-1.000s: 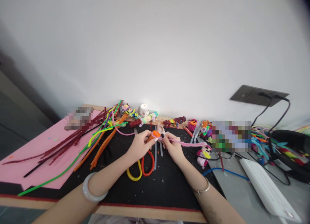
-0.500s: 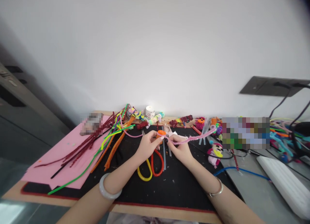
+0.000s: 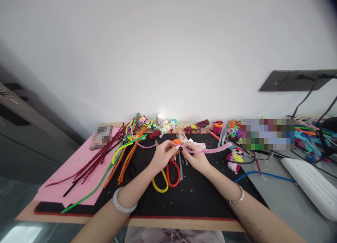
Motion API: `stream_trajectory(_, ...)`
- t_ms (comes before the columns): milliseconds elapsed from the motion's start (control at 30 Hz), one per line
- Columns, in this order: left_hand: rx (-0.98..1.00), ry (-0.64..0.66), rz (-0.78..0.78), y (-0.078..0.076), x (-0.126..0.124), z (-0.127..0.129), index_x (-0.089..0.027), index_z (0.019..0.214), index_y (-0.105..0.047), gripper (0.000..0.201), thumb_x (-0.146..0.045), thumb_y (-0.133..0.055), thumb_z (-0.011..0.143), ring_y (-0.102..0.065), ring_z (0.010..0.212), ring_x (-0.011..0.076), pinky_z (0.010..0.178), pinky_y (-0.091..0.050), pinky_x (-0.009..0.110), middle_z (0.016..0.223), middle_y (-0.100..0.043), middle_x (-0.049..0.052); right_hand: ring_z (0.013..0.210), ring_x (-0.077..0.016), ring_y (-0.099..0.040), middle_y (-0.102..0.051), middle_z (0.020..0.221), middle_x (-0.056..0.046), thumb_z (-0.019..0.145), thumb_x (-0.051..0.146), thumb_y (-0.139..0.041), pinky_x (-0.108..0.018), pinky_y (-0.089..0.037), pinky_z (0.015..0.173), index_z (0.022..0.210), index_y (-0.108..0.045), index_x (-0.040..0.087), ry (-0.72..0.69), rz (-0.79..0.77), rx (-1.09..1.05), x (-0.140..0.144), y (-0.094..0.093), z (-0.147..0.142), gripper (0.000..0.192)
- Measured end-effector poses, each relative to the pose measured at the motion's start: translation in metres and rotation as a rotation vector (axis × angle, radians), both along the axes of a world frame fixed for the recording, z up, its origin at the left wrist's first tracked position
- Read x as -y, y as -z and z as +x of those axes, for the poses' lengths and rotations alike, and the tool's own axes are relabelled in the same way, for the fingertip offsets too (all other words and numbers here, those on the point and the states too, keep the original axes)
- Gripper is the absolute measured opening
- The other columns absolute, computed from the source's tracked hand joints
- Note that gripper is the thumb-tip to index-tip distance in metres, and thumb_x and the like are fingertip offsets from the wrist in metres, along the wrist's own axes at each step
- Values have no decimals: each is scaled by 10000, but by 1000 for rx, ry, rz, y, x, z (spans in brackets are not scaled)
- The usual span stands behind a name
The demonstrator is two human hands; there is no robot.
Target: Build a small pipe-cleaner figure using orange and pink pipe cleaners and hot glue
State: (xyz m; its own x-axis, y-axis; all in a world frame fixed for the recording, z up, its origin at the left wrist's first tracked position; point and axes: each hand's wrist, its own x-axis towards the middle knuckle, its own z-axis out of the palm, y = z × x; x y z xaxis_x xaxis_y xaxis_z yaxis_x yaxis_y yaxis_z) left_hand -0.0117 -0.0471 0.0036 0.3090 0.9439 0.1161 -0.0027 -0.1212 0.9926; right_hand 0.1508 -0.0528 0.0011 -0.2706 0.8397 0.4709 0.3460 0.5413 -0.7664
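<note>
Pink pipe cleaner (image 3: pixel 207 150) is the thing in hand, held above the black mat (image 3: pixel 200 197), which serves as the landmark. That mat covers the middle of the wooden tabletop. Overlapping the mat's left side lies a pink foam sheet (image 3: pixel 65 180), with a fan of loose stems (image 3: pixel 116 159) in dark red, orange, green and yellow spread across it and onto the mat. Off the mat's right edge, on the grey surface, rests a white power strip (image 3: pixel 310 185), and a blue wire (image 3: pixel 263 174) curves between it and the mat. Along the mat's far edge runs a row of small finished figures and coloured scraps, with a small white jar (image 3: pixel 162 119) among them. Near the mat's centre lie scissors (image 3: pixel 168 174) with one yellow and one red handle loop, just under the hands.

The left hand (image 3: pixel 163 156) has thumb and fingertips pinched on a small orange piece (image 3: pixel 177 142) at the near end of the pink pipe cleaner. The right hand (image 3: pixel 196 155) sits just beside it, fingers curled and pinching the same stem close to the orange piece; the rest of the stem runs out towards the mat's right edge, ending near a small doll figure (image 3: pixel 235 158).
</note>
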Motion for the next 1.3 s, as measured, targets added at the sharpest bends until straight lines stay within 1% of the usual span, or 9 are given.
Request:
stream_trajectory(100,11,19,-12,3,-1,0,-137,805,-506,259,-391,-550,785,-498,473,71,486,-432,214,612,-522,-32,575,-129,-483,-526,627,2,853,269,-464,-255,-393,572,764,-578,182,4,-17,-7,-1,2,0,168)
stream_trajectory(233,20,29,-34,6,-2,1,-131,855,-527,291,-407,-563,770,-508,471,69,475,-444,214,680,-552,-14,498,-114,-446,-495,558,23,857,291,-450,-242,-369,511,716,-562,189,17,-90,-42,-2,3,0,207)
stream_trajectory(500,74,81,-130,4,-2,1,-124,941,-577,337,-408,-578,760,-551,532,80,521,-479,215,719,-580,8,500,-117,-432,-487,540,21,864,350,-442,-242,-339,503,644,-540,184,13,-140,-47,-2,-2,1,293)
stream_trajectory(633,101,84,-157,3,-3,0,-123,949,-583,318,-378,-589,759,-555,548,75,536,-477,206,719,-575,4,502,-120,-437,-492,546,17,872,356,-429,-247,-349,515,651,-542,186,21,-130,-47,-4,1,2,301)
stream_trajectory(733,133,85,-166,2,-2,1,-137,1053,-533,364,-350,-592,764,-557,538,70,526,-476,205,767,-584,12,491,-119,-437,-492,539,18,873,360,-434,-247,-352,510,645,-537,189,41,-123,-42,-6,3,3,303)
stream_trajectory(867,157,113,-156,2,-1,1,-211,1214,-396,480,-327,-574,783,-579,551,81,530,-494,219,807,-588,8,495,-119,-444,-494,529,22,873,357,-441,-248,-356,521,647,-542,190,53,-102,-28,-6,3,3,299)
stream_trajectory(1000,117,147,-138,2,-1,0,-208,1169,-436,412,-341,-552,797,-598,581,86,549,-513,223,881,-591,33,504,-118,-450,-492,536,22,870,342,-446,-244,-360,524,673,-561,181,68,-100,-12,-6,4,3,279)
stream_trajectory(1167,112,131,-121,3,-2,1,-208,1127,-460,390,-345,-572,780,-606,586,74,556,-526,218,1027,-567,56,510,-112,-452,-497,545,20,869,330,-450,-235,-366,519,717,-576,169,74,-99,-6,-7,6,4,254)
stream_trajectory(1300,102,116,-108,5,-2,1,-206,1118,-476,379,-355,-566,781,-605,563,71,540,-530,220,1045,-571,61,499,-107,-451,-489,532,23,869,316,-449,-230,-369,519,675,-552,169,65,-91,0,-6,4,3,264)
